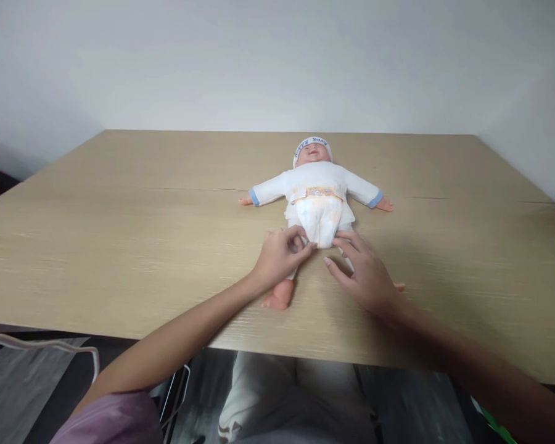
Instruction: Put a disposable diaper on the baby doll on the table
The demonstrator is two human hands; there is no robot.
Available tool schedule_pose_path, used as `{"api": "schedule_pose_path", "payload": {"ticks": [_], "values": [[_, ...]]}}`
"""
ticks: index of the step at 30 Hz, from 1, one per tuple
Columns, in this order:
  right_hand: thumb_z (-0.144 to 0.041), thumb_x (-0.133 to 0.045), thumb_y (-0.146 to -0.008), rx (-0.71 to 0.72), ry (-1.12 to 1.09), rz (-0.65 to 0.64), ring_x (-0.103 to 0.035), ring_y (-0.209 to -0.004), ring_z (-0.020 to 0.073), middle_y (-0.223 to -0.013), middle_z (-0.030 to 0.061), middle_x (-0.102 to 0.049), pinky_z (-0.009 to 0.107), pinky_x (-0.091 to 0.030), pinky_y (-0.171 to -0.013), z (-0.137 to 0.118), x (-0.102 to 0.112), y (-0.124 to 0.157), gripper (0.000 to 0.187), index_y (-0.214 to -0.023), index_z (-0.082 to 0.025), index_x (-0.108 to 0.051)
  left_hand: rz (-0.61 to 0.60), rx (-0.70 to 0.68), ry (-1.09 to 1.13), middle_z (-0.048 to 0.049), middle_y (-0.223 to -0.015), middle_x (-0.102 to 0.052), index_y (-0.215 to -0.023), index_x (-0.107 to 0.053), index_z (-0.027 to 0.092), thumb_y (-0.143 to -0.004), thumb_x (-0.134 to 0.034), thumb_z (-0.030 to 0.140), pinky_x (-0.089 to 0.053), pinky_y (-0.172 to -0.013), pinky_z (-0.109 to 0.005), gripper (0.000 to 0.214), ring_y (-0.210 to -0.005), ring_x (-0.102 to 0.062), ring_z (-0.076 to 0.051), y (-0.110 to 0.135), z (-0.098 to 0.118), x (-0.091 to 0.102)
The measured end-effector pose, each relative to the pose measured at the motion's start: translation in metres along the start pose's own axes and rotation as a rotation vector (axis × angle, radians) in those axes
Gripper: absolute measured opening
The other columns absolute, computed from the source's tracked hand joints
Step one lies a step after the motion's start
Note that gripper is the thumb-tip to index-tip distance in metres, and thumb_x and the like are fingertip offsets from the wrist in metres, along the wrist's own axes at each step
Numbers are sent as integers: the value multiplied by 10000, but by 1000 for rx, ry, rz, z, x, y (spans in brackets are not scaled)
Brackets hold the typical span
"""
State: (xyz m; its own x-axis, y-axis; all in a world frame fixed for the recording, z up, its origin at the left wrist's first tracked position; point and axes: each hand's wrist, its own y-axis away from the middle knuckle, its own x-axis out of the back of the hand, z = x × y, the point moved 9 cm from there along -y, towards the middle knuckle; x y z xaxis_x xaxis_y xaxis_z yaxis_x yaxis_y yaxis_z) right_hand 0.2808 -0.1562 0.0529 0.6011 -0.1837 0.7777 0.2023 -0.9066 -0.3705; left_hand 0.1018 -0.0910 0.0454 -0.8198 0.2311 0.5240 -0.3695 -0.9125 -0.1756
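Observation:
A baby doll (pixel 317 172) in a white top with blue cuffs and a lettered white headband lies on its back, arms spread, head toward the wall. Around its hips is a white diaper (pixel 321 216) with an orange patterned waistband. At the diaper's lower left edge, my left hand (pixel 284 250) is closed, thumb and forefinger pinching near the leg opening. My right hand (pixel 363 265) rests by the opposite leg opening, its fingers on the edge and its thumb held apart. One doll foot shows below my left hand; the other leg is mostly covered by my right hand.
The doll lies on a wide wooden table (pixel 143 246) with a seam running across it. A pale wall (pixel 277 61) stands behind the far edge. Below the near edge are my legs (pixel 296 394) and a white cable (pixel 41 342) at the left.

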Motion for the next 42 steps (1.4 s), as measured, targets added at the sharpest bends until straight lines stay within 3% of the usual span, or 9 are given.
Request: {"api": "schedule_pose_path", "payload": {"ticks": [5,11,16,19,22,25,31,38,42], "values": [[-353,-649,-1050,-12,-51,-11,-683,-1344,390,-1470,145,-704,585,-579,-1099,0,3,-2,305,-1340,-267,-681,51,-24,49,21,-796,-697,-927,-722,228,-991,-772,390,-505,-823,-347,181,-784,-654,-191,1,-4,2],[-362,-662,-1041,-24,-59,-25,-712,-1125,348,-1314,140,-750,525,-582,-1002,-4,6,-8,251,-1258,-236,-676,148,-198,19,-87,-1230,-705,-955,-722,229,-972,-791,317,-527,-1121,-431,113,-1257,-683,-281,3,8,10],[-396,-662,-1037,-59,-52,-68,-681,-1073,348,-1144,122,-755,499,-560,-954,-6,4,-9,263,-1245,-236,-649,103,-208,17,-95,-1421,-723,-960,-704,234,-996,-754,311,-508,-1191,-468,99,-1373,-670,-308,2,11,8],[-428,-683,-1015,-91,-42,-77,-685,-1036,341,-1053,103,-740,464,-547,-905,-3,6,-11,296,-1234,-230,-655,77,-183,34,-69,-1311,-789,-974,-686,232,-1000,-736,308,-520,-1123,-457,95,-1239,-723,-293,1,8,5],[-470,-705,-992,-185,-63,-73,-674,-821,279,-881,44,-693,393,-506,-756,7,7,-14,298,-1176,-238,-671,86,-137,21,-40,-1123,-809,-991,-661,229,-984,-741,328,-521,-984,-411,127,-1065,-730,-264,-1,2,4],[-483,-716,-976,-311,-144,-46,-569,-595,208,-712,-31,-624,345,-425,-626,23,8,-16,283,-1136,-259,-653,103,-124,0,-26,-1024,-786,-965,-638,223,-1003,-697,338,-490,-889,-374,135,-952,-699,-227,-2,-1,6],[-476,-758,-969,-367,-308,51,-548,-594,155,-1122,26,-823,341,-443,-641,36,19,-15,325,-1169,-277,-597,110,-136,-4,-18,-973,-753,-954,-620,222,-1010,-661,326,-469,-816,-343,125,-867,-654,-193,-4,2,9],[-471,-735,-988,-303,-142,41,-528,-599,175,-986,46,-826,352,-397,-673,30,28,-16,226,-1057,-256,-722,132,-160,-58,-32,-1027,-753,-971,-590,228,-995,-657,303,-461,-832,-352,104,-907,-634,-210,0,7,9],[-435,-744,-964,-299,-154,25,-571,-621,184,-989,54,-827,352,-396,-671,29,22,-16,225,-1079,-243,-721,103,-174,-102,-18,-914,-699,-953,-581,231,-993,-644,295,-439,-842,-365,97,-897,-613,-220,-2,8,6]]}}
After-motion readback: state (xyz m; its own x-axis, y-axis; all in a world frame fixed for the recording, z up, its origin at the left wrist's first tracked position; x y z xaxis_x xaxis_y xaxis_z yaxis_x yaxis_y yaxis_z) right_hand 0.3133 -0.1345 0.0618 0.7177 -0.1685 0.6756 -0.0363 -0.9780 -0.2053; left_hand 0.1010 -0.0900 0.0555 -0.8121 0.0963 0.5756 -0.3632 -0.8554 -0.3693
